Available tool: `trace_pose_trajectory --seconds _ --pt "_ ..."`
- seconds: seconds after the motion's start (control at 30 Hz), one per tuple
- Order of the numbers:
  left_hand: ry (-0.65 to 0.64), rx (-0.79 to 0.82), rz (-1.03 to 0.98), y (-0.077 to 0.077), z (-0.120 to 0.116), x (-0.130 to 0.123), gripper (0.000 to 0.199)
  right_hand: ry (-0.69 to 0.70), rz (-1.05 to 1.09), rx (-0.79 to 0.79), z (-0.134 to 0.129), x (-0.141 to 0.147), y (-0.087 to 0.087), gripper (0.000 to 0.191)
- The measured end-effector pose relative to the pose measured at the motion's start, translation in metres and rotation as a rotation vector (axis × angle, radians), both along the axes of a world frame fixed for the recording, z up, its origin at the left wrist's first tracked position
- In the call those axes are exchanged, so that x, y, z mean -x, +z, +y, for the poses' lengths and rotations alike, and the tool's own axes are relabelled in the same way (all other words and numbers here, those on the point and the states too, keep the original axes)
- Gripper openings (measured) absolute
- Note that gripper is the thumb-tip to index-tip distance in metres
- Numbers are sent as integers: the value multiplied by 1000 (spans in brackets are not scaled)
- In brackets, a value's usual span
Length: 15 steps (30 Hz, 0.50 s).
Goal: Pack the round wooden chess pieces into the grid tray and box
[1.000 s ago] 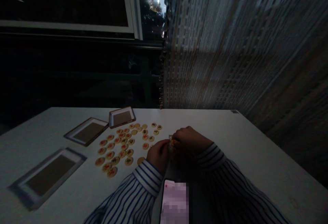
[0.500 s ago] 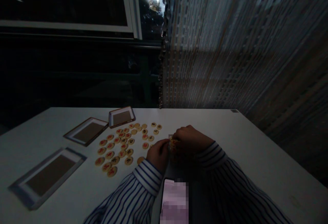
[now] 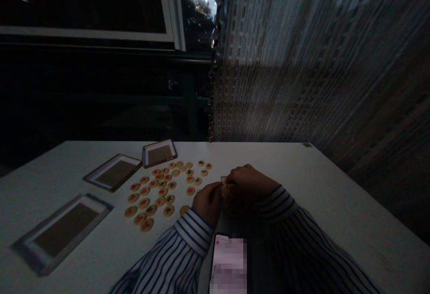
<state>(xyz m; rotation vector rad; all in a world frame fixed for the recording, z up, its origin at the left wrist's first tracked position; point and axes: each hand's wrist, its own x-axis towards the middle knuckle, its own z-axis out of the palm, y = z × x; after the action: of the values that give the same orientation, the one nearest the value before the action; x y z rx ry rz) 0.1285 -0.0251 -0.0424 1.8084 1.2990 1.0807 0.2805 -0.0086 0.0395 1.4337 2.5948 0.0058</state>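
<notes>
My left hand is closed at the left edge of a small clear-walled box, thumb and forefinger pinched along its rim. Inside the box lie yellowish Chinese chess pieces, dim and partly in shadow. Over the box my right hand bends down, its fingers curled and pressed together at the pieces. Whatever those fingertips grip is hidden. Left of my hands, several loose round Chinese chess pieces lie spread on the white table, most with red or black characters. One piece rests close to my left wrist.
Three framed shallow trays or lids with brown centres stand on the left: a near one, a middle one and a far one. A lit phone lies between my forearms. Behind the white table hangs a string curtain.
The red-marked piece that showed by my right fingertips no longer shows clearly; the pieces there look lower and darker. Both hands stay in nearly the same place.
</notes>
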Motion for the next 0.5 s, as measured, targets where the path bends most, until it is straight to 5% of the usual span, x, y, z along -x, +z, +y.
trace_pose_trajectory --seconds 0.5 --pt "15 -21 30 -2 1 0 26 15 -17 -5 0 0 -1 23"
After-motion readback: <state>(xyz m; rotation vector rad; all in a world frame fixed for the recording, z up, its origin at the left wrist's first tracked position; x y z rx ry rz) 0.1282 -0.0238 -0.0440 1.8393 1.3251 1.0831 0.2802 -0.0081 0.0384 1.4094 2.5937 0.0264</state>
